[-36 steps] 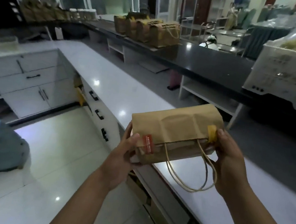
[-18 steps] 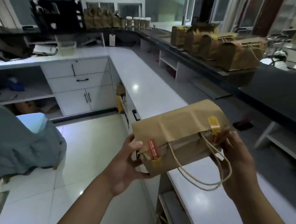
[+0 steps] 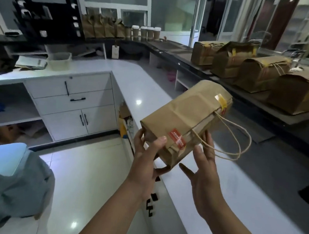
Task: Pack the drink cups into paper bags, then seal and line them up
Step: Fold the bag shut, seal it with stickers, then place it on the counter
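Your left hand (image 3: 146, 160) has its grip closed on the near end of the paper bag (image 3: 185, 118), thumb pressed beside the red sticker (image 3: 177, 139). The bag is brown, folded shut and creased, tilted in the air above the edge of the white desk (image 3: 140, 84). A yellow tape strip (image 3: 221, 101) seals its far end, and its twine handles (image 3: 236, 144) loop out to the right. Your right hand (image 3: 204, 169) is spread open just under the bag, fingertips touching its side. Beyond the bag, four sealed bags (image 3: 259, 76) stand in a row.

Sealed brown paper bag (image 3: 183, 118) tilted, midair, handles dangling.
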